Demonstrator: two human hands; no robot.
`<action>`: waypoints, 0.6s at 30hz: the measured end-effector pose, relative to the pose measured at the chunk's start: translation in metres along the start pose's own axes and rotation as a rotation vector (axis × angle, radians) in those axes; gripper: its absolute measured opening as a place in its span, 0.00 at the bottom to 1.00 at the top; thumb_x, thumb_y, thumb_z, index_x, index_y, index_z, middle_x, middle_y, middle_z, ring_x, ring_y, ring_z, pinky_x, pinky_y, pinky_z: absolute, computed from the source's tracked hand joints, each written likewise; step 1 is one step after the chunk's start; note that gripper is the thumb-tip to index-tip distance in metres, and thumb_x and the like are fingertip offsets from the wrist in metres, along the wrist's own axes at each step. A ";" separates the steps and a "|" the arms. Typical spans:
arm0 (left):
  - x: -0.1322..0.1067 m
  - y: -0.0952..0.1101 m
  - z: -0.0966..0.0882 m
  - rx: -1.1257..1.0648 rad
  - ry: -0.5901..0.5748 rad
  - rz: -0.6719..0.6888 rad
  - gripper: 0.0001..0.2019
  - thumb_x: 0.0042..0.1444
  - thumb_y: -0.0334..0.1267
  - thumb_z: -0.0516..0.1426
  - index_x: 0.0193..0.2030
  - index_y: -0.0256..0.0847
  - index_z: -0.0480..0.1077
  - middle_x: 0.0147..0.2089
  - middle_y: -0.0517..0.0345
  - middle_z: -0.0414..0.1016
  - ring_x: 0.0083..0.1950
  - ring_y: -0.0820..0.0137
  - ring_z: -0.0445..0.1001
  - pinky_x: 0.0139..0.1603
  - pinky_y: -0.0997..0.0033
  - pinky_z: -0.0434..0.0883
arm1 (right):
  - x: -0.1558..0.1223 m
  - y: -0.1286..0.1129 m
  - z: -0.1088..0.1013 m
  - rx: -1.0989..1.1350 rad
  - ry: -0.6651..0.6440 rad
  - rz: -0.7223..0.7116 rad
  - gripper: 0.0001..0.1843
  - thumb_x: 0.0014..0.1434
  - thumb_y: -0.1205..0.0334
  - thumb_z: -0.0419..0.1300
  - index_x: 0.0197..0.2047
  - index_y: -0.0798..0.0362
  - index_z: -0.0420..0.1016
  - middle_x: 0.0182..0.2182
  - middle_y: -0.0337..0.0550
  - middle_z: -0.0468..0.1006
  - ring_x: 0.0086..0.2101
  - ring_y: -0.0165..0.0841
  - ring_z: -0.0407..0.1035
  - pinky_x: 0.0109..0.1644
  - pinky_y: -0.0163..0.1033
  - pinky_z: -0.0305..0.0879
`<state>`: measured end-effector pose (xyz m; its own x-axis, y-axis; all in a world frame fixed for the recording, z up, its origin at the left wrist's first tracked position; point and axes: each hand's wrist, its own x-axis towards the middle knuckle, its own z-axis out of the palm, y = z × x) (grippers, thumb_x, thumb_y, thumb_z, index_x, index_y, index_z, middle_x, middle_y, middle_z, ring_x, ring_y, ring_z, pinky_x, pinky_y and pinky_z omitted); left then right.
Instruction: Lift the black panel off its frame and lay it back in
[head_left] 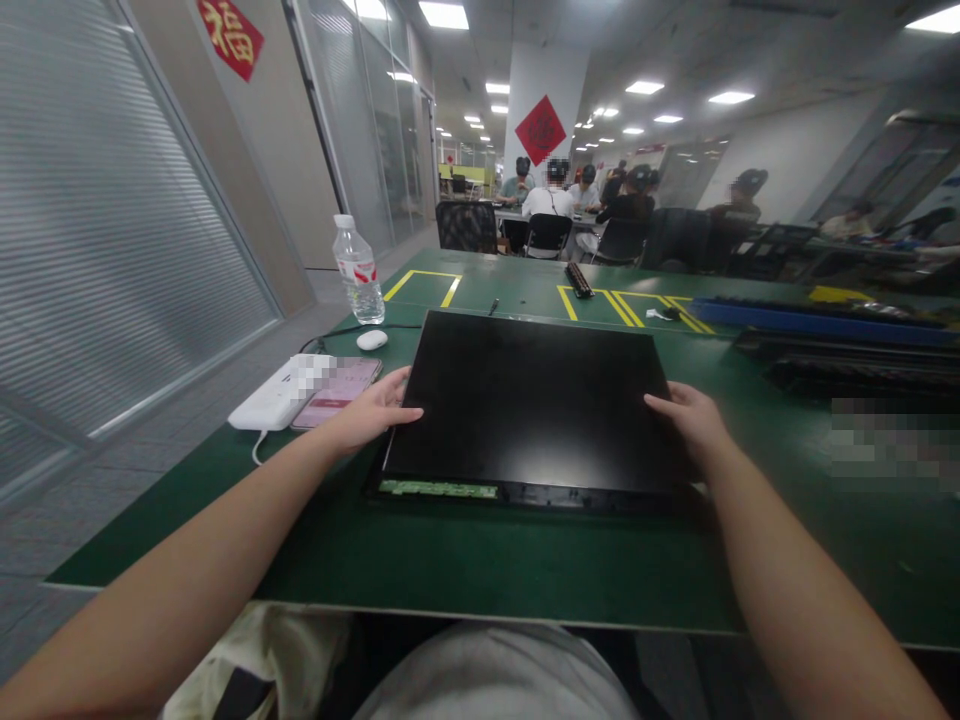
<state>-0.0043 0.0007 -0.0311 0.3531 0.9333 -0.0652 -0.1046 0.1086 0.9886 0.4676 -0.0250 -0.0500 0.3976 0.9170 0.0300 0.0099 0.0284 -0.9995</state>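
A flat black display panel (525, 400) lies on the green table mat (465, 560), with a green circuit strip (439, 489) showing along its near edge. My left hand (371, 410) grips the panel's left edge, thumb on top and fingers curled at the side. On the right edge my right hand (694, 420) holds on in the same way, its fingers wrapped over the side.
Left of the panel lie a phone (337, 393) and a white power bank (274, 400) with a cable, then a white mouse (372, 340) and a water bottle (357, 270). Black and blue trays (825, 335) sit at the right. Several people sit at tables behind.
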 end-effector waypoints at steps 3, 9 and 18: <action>0.002 -0.001 0.000 -0.011 -0.011 -0.010 0.40 0.40 0.30 0.73 0.63 0.45 0.69 0.59 0.48 0.81 0.61 0.51 0.77 0.64 0.52 0.73 | 0.002 0.004 0.001 -0.065 0.045 0.025 0.16 0.40 0.66 0.74 0.35 0.49 0.80 0.32 0.40 0.85 0.32 0.38 0.79 0.38 0.41 0.78; 0.003 -0.002 -0.002 0.011 -0.026 0.010 0.43 0.39 0.30 0.73 0.65 0.45 0.68 0.61 0.47 0.79 0.64 0.50 0.74 0.68 0.51 0.69 | 0.003 0.004 0.001 -0.082 0.038 0.033 0.15 0.41 0.67 0.73 0.35 0.48 0.80 0.35 0.41 0.85 0.36 0.39 0.80 0.40 0.42 0.78; 0.004 -0.005 -0.004 0.025 -0.032 0.000 0.43 0.42 0.32 0.73 0.67 0.46 0.66 0.63 0.47 0.78 0.64 0.50 0.75 0.65 0.52 0.72 | 0.002 0.004 0.001 -0.082 0.059 0.064 0.15 0.43 0.68 0.71 0.36 0.48 0.79 0.34 0.41 0.85 0.34 0.39 0.80 0.41 0.42 0.79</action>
<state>-0.0059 0.0057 -0.0367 0.3824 0.9220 -0.0614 -0.0817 0.0999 0.9916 0.4674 -0.0223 -0.0537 0.4531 0.8909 -0.0321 0.0564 -0.0646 -0.9963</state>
